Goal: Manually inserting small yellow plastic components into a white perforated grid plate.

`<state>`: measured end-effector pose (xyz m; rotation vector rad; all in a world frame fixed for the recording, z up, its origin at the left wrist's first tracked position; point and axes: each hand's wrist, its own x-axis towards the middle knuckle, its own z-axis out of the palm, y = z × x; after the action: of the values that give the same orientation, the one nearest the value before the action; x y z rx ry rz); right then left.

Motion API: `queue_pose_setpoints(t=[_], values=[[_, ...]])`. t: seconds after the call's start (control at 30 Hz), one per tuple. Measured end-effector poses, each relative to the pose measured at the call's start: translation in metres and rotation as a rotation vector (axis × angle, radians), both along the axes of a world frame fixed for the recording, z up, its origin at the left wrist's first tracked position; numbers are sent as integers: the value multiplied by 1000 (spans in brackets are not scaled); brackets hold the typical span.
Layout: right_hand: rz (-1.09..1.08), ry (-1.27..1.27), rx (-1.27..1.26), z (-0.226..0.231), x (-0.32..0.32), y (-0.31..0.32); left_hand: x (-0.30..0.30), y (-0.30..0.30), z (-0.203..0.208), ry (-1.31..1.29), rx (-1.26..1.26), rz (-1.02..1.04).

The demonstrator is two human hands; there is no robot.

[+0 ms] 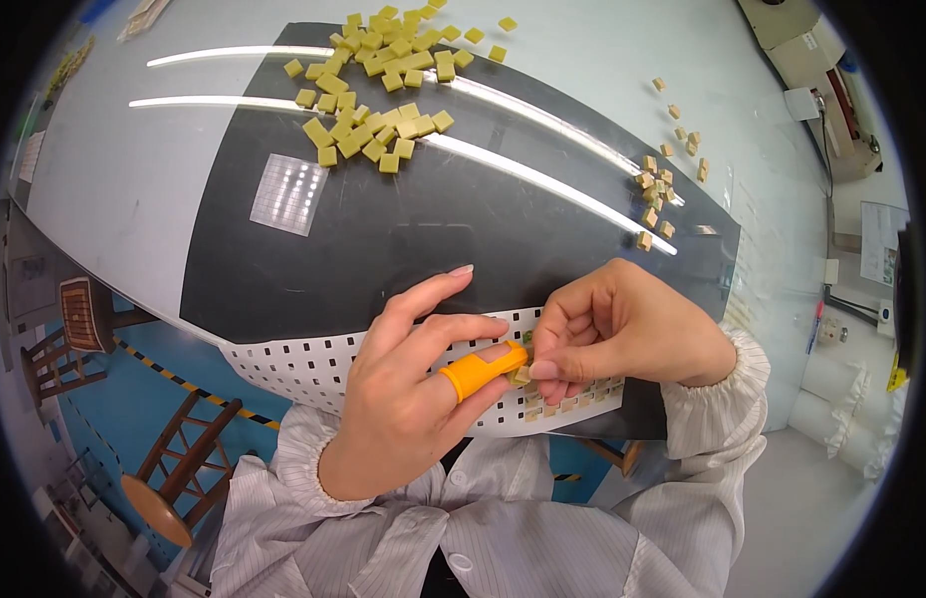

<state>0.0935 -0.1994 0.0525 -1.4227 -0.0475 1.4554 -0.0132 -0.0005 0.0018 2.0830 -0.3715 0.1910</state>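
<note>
My left hand (398,404) wears an orange finger sleeve (483,370), its tip close to my right fingertips. Between the two hands is a small yellowish block (521,378), partly covered by fingers. My left thumb and sleeved finger close on it from one side; the other left fingers reach out above. My right hand (612,334) pinches at the same block with thumb and forefinger, the rest curled. Below them lies a white sheet with rows of square holes (303,364). Small tan pieces (572,404) sit in rows on its right part.
Yellow-green blocks (388,125) lie heaped on the black mat (313,269) at the far side. Smaller tan blocks (650,216) are scattered at right. A clear gridded square (289,193) rests left of the heap. Wooden stools (174,478) stand on the blue floor at left.
</note>
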Motion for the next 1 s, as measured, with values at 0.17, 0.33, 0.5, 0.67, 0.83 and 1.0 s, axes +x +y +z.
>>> queue_pose_setpoints(t=[0.17,0.33,0.5,0.67,0.83,1.0], values=[[18,-7,1,0,0,1,0,0,3,38,14,0],[26,-14,-38,3,1,3,-1,0,2,80,5,10],[68,-13,-54,4,3,3,0,0,3,71,16,4],[58,-11,-58,4,2,3,-1,0,5,85,11,7],[59,-14,-68,4,1,3,-2,0,3,88,-6,10],[66,-13,-74,4,2,3,-1,1,4,77,16,7]])
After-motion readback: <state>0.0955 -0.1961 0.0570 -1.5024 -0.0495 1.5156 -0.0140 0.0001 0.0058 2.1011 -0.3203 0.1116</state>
